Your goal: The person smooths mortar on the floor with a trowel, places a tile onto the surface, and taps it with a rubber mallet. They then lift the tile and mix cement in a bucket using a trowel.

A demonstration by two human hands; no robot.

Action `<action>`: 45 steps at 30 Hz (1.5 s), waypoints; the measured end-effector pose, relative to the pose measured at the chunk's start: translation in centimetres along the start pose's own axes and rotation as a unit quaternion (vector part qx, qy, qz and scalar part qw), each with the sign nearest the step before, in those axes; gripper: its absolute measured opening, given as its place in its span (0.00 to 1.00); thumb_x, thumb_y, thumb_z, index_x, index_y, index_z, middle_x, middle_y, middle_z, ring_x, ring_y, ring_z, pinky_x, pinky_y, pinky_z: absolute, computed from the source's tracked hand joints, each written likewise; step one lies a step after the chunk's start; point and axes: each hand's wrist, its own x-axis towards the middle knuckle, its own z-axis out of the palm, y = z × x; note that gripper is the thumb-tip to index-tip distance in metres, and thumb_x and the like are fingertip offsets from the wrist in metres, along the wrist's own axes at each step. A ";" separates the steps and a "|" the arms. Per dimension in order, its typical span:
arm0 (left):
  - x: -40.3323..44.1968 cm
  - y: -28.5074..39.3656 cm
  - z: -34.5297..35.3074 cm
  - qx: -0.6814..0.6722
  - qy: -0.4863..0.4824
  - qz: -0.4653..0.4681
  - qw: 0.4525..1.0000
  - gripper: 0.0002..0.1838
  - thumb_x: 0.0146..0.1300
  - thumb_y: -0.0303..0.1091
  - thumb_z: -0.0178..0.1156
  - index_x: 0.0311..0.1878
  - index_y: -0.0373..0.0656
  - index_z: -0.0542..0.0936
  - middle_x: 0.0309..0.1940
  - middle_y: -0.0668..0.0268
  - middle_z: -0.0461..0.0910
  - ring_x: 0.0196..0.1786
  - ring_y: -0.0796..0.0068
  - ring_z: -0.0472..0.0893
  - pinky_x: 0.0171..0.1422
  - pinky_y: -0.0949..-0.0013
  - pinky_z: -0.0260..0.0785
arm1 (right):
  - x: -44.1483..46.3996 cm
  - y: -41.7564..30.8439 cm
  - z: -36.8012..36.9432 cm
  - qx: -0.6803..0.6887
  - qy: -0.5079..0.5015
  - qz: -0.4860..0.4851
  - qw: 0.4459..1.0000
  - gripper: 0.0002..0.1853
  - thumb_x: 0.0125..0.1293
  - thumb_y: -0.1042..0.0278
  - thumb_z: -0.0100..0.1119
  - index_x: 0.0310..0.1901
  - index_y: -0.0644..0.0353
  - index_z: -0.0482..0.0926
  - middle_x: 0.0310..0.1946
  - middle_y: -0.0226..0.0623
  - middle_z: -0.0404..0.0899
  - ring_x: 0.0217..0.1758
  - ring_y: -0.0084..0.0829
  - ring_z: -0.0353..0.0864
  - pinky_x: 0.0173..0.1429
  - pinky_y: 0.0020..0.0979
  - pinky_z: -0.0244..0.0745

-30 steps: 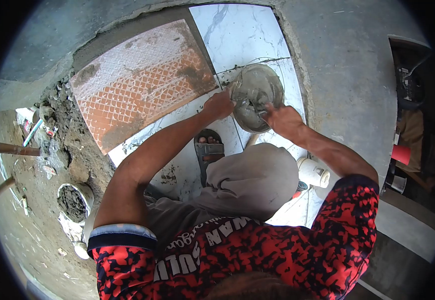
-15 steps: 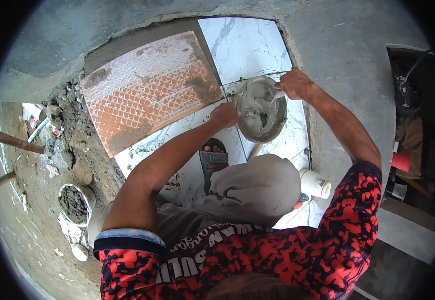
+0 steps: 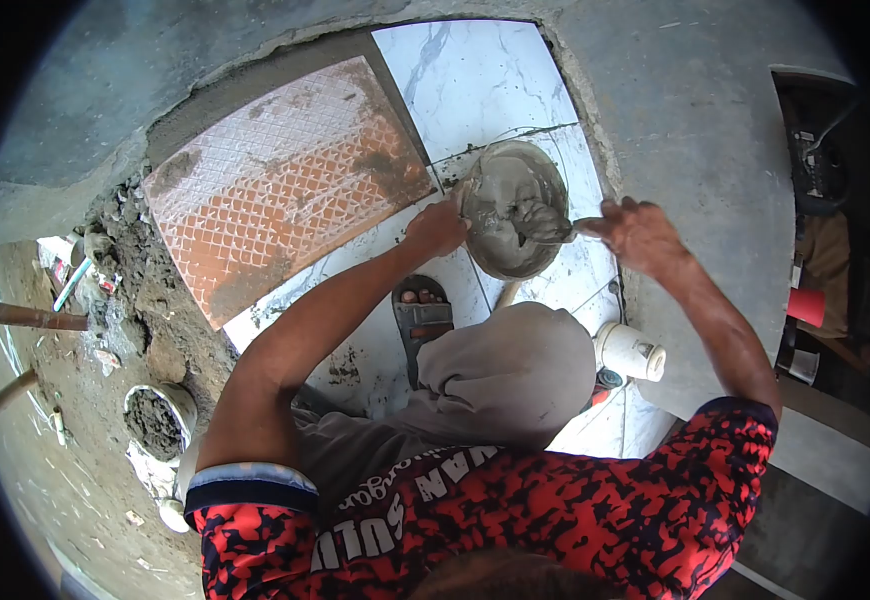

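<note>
A round bucket of wet grey cement paste stands tilted toward me on the white tiles. My left hand is closed on its left rim. On the other side, my right hand grips the handle end of a trowel, whose blade is coated in paste and lies over the mix. Left of the bucket, a large tile rests face down, showing its orange gridded back with smears of mortar.
Marble-patterned white tiles cover part of the floor. A white container lies by my knee. At left are rubble, a pail of dark mortar and two poles. A concrete ledge borders the right.
My right hand has moved down and outward from the bucket's upper right, drawing the trowel through the paste to the right side. My left hand stays on the rim.
</note>
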 end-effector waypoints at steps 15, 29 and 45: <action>-0.6 1.4 -0.5 0.054 -0.004 -0.029 0.998 0.30 0.63 0.43 0.54 0.63 0.35 0.64 0.51 0.46 0.78 0.57 0.48 0.77 0.60 0.51 0.69 | 12.4 1.9 -0.7 -0.059 -0.064 -0.028 0.996 0.07 0.59 0.67 0.59 0.36 0.53 0.85 0.33 0.36 0.85 0.41 0.37 0.85 0.43 0.35 0.80; -0.5 0.9 -0.1 0.033 0.013 -0.016 0.999 0.25 0.62 0.43 0.55 0.55 0.34 0.68 0.47 0.43 0.78 0.55 0.45 0.76 0.58 0.49 0.67 | -0.1 -0.7 -4.6 0.135 -0.074 0.026 0.988 0.16 0.55 0.64 0.64 0.45 0.56 0.83 0.31 0.43 0.84 0.35 0.43 0.83 0.44 0.41 0.77; -1.0 1.7 -0.5 0.076 -0.006 -0.030 0.997 0.37 0.63 0.45 0.53 0.69 0.31 0.56 0.50 0.43 0.77 0.55 0.46 0.76 0.59 0.51 0.68 | 13.7 0.5 -3.1 -0.094 -0.094 -0.101 0.986 0.09 0.53 0.65 0.62 0.37 0.52 0.84 0.33 0.34 0.85 0.40 0.37 0.85 0.42 0.36 0.79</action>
